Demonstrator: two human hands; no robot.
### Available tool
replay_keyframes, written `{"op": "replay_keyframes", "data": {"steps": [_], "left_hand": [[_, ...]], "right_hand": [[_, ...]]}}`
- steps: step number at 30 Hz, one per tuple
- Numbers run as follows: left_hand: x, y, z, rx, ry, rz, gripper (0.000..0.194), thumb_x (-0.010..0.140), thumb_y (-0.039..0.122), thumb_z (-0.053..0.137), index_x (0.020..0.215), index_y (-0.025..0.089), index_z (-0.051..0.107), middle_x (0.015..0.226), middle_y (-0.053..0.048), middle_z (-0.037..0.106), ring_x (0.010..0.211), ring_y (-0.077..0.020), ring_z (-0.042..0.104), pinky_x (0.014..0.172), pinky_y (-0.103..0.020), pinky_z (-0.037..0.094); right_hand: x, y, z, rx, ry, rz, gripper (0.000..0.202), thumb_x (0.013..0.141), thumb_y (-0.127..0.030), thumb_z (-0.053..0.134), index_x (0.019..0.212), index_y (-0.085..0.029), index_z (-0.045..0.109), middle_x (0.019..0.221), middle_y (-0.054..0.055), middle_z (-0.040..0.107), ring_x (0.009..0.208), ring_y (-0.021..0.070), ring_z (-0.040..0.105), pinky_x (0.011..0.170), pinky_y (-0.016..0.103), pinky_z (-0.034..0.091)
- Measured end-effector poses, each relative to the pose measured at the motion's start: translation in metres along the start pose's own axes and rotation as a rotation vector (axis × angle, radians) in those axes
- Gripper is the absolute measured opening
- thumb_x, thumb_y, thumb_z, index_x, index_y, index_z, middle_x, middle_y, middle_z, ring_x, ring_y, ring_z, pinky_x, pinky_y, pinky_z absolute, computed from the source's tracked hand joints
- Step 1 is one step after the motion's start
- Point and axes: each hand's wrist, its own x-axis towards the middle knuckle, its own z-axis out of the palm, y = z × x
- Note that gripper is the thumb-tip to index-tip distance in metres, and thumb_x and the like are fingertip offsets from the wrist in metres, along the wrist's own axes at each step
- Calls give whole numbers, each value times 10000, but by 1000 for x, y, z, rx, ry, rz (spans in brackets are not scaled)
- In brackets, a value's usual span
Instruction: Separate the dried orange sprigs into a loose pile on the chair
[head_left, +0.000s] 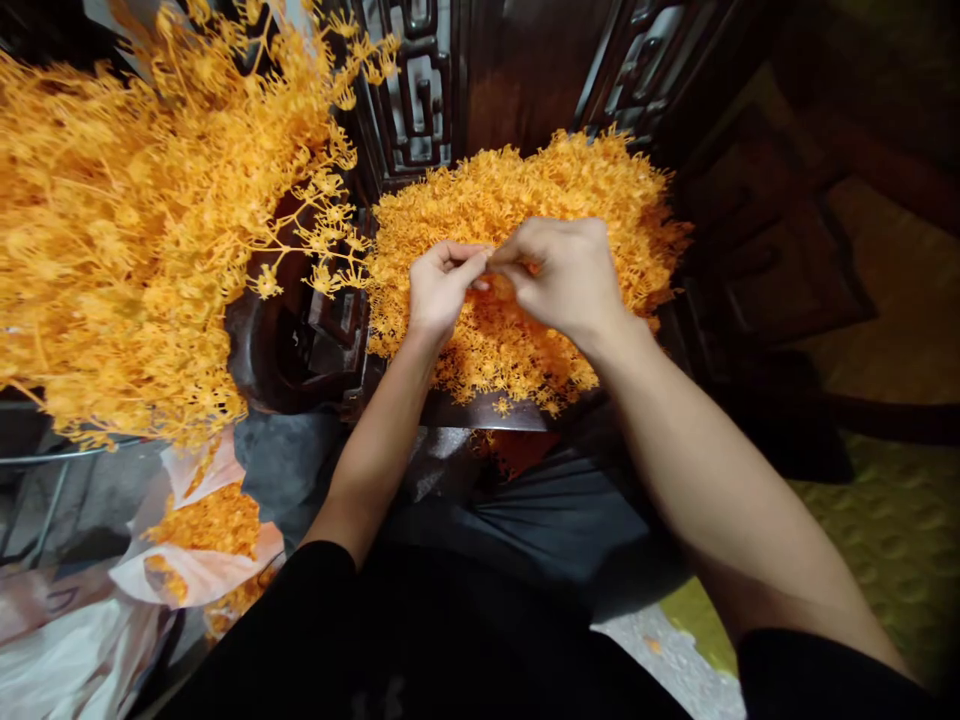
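Both hands meet over a wide heap of small orange plastic-looking flower pieces (525,180) on a dark wooden seat (487,412). My left hand (441,285) has its thumb and forefinger pinched together. From the right, my right hand (562,270) reaches in with its fingertips pinched too, touching or nearly touching the left fingertips. A tiny orange bit seems to show between them, but what each pinch holds is too small to make out.
A big bundle of orange branched sprigs (150,220) fills the left, by a dark curved armrest (259,350). Below it, a plastic bag (202,570) holds more orange pieces. Carved dark wood (420,90) stands behind the heap. A yellow-green bumpy surface (885,540) lies at right.
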Motion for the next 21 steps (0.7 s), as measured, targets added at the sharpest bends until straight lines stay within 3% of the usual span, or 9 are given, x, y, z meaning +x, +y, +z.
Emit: {"op": "replay_keyframes", "data": {"steps": [4,9,21], "left_hand": [[-10,17,-11,115,-189,95,207,863,215,713,1059,163,674,966,-71,758,837,-122,713,718,-237,573],[-15,27,-14,241,-267,196,304,903,239,645,1191,153,689,971,-66,761,812,-114,703,730,-230,553],[-18,44,-22,614,-217,440,121,899,203,597,866,189,713,817,-42,723,759,-159,657,770,-295,506]], "right_hand": [[0,9,-16,-48,53,44,68,777,-243,704,830,-268,670,857,51,709,882,313,678,888,511,512],[1,9,-17,-1,61,16,217,761,-316,765,930,-264,638,885,55,715,913,329,707,866,503,547],[-2,4,-12,4,14,-12,199,752,-295,738,926,-271,645,858,28,709,874,290,695,812,466,549]]}}
